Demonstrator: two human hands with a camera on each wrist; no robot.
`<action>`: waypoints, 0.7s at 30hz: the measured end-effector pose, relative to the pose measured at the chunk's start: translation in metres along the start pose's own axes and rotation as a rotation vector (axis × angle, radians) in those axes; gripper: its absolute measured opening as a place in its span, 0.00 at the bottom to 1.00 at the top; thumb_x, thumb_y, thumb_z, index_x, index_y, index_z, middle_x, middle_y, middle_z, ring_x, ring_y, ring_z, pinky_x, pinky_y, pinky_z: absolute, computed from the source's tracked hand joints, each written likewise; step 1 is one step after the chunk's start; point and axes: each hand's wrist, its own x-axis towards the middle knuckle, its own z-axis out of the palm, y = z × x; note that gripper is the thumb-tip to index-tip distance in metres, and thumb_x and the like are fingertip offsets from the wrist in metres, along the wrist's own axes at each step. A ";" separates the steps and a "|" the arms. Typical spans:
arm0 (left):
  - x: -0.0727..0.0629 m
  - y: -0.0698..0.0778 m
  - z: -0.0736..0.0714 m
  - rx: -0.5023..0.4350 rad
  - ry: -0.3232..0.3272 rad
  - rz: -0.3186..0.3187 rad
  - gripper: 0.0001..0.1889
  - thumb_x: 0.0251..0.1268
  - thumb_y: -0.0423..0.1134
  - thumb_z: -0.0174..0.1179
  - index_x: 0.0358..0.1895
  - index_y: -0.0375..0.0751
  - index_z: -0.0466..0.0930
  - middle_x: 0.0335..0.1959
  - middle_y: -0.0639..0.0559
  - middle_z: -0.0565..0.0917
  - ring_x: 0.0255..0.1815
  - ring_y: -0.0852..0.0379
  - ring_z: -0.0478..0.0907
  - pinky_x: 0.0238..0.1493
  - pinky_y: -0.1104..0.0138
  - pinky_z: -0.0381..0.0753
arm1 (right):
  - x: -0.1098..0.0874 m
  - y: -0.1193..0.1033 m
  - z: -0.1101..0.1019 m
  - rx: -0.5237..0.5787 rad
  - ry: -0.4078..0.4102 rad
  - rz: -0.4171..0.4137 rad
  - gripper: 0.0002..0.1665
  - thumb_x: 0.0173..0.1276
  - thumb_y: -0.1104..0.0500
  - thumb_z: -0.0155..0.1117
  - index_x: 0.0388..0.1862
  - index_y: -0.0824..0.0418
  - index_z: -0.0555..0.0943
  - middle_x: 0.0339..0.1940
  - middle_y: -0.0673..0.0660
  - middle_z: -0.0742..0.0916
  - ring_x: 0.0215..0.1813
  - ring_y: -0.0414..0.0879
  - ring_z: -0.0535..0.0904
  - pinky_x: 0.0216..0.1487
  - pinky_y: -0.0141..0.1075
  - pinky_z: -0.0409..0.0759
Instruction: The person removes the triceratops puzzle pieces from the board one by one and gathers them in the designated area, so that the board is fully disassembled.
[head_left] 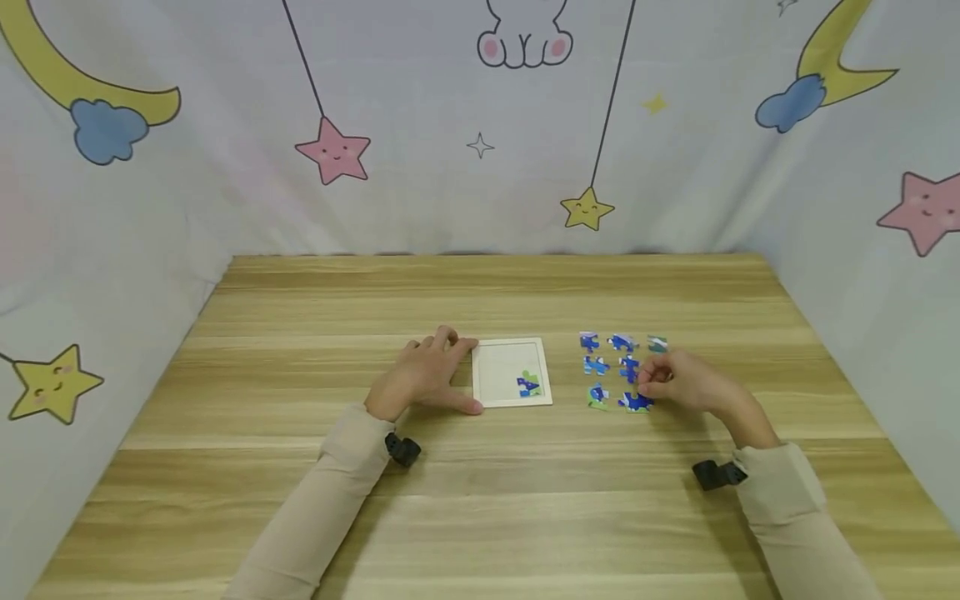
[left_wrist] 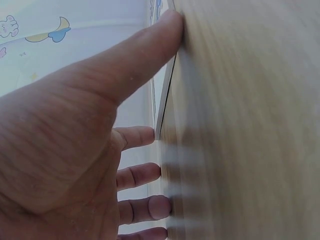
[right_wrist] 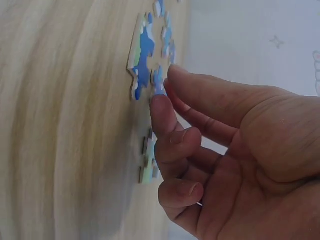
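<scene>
Left hand: your left hand (head_left: 427, 373) lay open on the tabletop (head_left: 480, 517) near its middle, fingers straight and spread along the left edge of the puzzle tray (head_left: 512, 372). The left wrist view showed the thumb (left_wrist: 150, 50) pressed against the tray's rim and the other fingertips flat on the wood — bracing, not gripping.

Right hand: your right hand (head_left: 678, 382) hovered over the loose pieces on the right half of the tabletop, thumb and forefinger closing toward each other. In the right wrist view the fingertips (right_wrist: 162, 107) touched the edge of a blue puzzle piece (right_wrist: 142, 60); whether the pinch had actually closed on it, I could not tell.

Puzzle piece: it lay flat at the near side of the cluster of loose pieces (head_left: 618, 367), just right of the tray and apart from it.

Tray: white, thin, square, with one blue-and-green piece (head_left: 528, 385) already seated in its near right corner.

Handling: the piece looked thin, light and stiff, like card — likely to slide on the smooth wood rather than lift. A pinch across two opposite edges would probably suit it best, sparing the small tabs, which could bend.
</scene>
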 end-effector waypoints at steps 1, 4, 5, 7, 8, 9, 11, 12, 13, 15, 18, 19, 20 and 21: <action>0.000 0.000 0.000 0.002 0.000 0.001 0.55 0.51 0.71 0.67 0.78 0.46 0.57 0.68 0.40 0.60 0.61 0.41 0.70 0.60 0.46 0.66 | 0.001 0.000 0.001 -0.002 0.002 0.004 0.03 0.71 0.67 0.64 0.36 0.67 0.79 0.30 0.54 0.81 0.33 0.45 0.72 0.34 0.32 0.71; 0.000 0.000 0.001 0.012 0.001 -0.001 0.55 0.51 0.72 0.67 0.78 0.47 0.57 0.67 0.40 0.61 0.61 0.42 0.70 0.60 0.46 0.66 | 0.005 -0.004 0.003 0.001 -0.002 -0.004 0.04 0.72 0.65 0.63 0.38 0.67 0.79 0.32 0.55 0.82 0.34 0.45 0.73 0.34 0.33 0.72; 0.000 0.001 0.001 0.013 0.001 -0.002 0.55 0.51 0.72 0.67 0.78 0.47 0.57 0.68 0.40 0.61 0.61 0.42 0.70 0.60 0.46 0.66 | 0.007 -0.006 0.004 -0.006 -0.006 -0.016 0.04 0.72 0.65 0.63 0.38 0.67 0.80 0.33 0.55 0.83 0.34 0.45 0.73 0.34 0.33 0.72; -0.001 0.001 0.000 0.010 -0.001 -0.005 0.55 0.51 0.72 0.67 0.78 0.47 0.57 0.68 0.40 0.60 0.61 0.42 0.70 0.61 0.46 0.65 | 0.011 -0.013 0.006 -0.004 -0.017 -0.040 0.04 0.72 0.65 0.63 0.39 0.67 0.80 0.33 0.55 0.83 0.34 0.45 0.73 0.34 0.33 0.73; -0.001 0.001 -0.001 0.006 -0.003 -0.006 0.55 0.51 0.72 0.67 0.78 0.47 0.57 0.68 0.40 0.60 0.62 0.42 0.70 0.61 0.46 0.65 | 0.014 -0.017 0.007 -0.004 -0.023 -0.050 0.04 0.72 0.65 0.63 0.39 0.67 0.80 0.33 0.55 0.83 0.33 0.44 0.74 0.33 0.33 0.73; -0.001 0.001 -0.001 0.005 -0.004 -0.007 0.55 0.50 0.72 0.67 0.78 0.47 0.56 0.69 0.40 0.60 0.62 0.42 0.69 0.62 0.46 0.65 | 0.017 -0.020 0.009 -0.009 -0.028 -0.058 0.04 0.72 0.64 0.64 0.39 0.66 0.81 0.33 0.55 0.83 0.33 0.44 0.74 0.33 0.33 0.73; -0.001 0.000 -0.001 0.002 -0.007 -0.008 0.56 0.50 0.72 0.67 0.78 0.47 0.56 0.69 0.40 0.60 0.62 0.42 0.69 0.62 0.46 0.65 | 0.023 -0.028 0.012 -0.016 -0.036 -0.082 0.05 0.72 0.64 0.64 0.40 0.66 0.81 0.33 0.55 0.83 0.33 0.44 0.75 0.32 0.34 0.74; -0.001 0.000 -0.001 0.001 -0.006 -0.007 0.56 0.50 0.72 0.67 0.78 0.47 0.56 0.69 0.40 0.60 0.62 0.42 0.69 0.62 0.46 0.65 | 0.026 -0.032 0.014 -0.014 -0.040 -0.082 0.05 0.72 0.64 0.64 0.40 0.66 0.81 0.32 0.55 0.82 0.32 0.44 0.75 0.31 0.34 0.74; 0.000 0.000 0.000 0.004 -0.008 -0.008 0.56 0.50 0.72 0.67 0.78 0.47 0.56 0.69 0.40 0.60 0.62 0.42 0.69 0.62 0.46 0.65 | 0.030 -0.035 0.017 -0.017 -0.040 -0.088 0.05 0.71 0.63 0.65 0.40 0.66 0.81 0.32 0.55 0.83 0.32 0.44 0.75 0.31 0.34 0.74; 0.000 -0.001 0.001 0.007 -0.004 -0.009 0.56 0.50 0.72 0.67 0.78 0.48 0.56 0.69 0.41 0.60 0.62 0.42 0.69 0.62 0.46 0.65 | 0.037 -0.041 0.022 -0.027 -0.040 -0.107 0.05 0.71 0.64 0.65 0.41 0.66 0.81 0.32 0.55 0.82 0.31 0.45 0.75 0.30 0.35 0.74; 0.001 -0.002 0.002 0.016 0.001 -0.012 0.55 0.50 0.73 0.67 0.78 0.49 0.56 0.68 0.41 0.61 0.62 0.42 0.69 0.62 0.46 0.65 | 0.048 -0.051 0.032 -0.036 -0.045 -0.130 0.06 0.69 0.64 0.67 0.42 0.65 0.81 0.32 0.56 0.83 0.32 0.46 0.77 0.32 0.36 0.75; 0.001 -0.002 0.002 0.018 -0.002 -0.013 0.56 0.50 0.73 0.67 0.78 0.49 0.56 0.68 0.42 0.61 0.63 0.42 0.69 0.63 0.46 0.64 | 0.052 -0.053 0.035 -0.038 -0.046 -0.138 0.07 0.69 0.64 0.67 0.43 0.65 0.81 0.33 0.55 0.83 0.33 0.46 0.77 0.33 0.37 0.75; 0.001 -0.002 0.002 0.017 -0.004 -0.013 0.56 0.50 0.73 0.67 0.78 0.49 0.56 0.68 0.42 0.61 0.63 0.42 0.69 0.63 0.46 0.64 | 0.055 -0.056 0.039 -0.042 -0.050 -0.145 0.08 0.69 0.64 0.68 0.44 0.65 0.81 0.34 0.55 0.83 0.34 0.46 0.77 0.33 0.37 0.75; 0.001 -0.002 0.002 0.021 -0.009 -0.014 0.56 0.50 0.73 0.66 0.79 0.49 0.55 0.69 0.42 0.60 0.63 0.42 0.69 0.63 0.46 0.64 | 0.058 -0.059 0.042 -0.037 -0.057 -0.152 0.09 0.69 0.63 0.68 0.44 0.65 0.81 0.34 0.55 0.83 0.34 0.46 0.78 0.34 0.38 0.76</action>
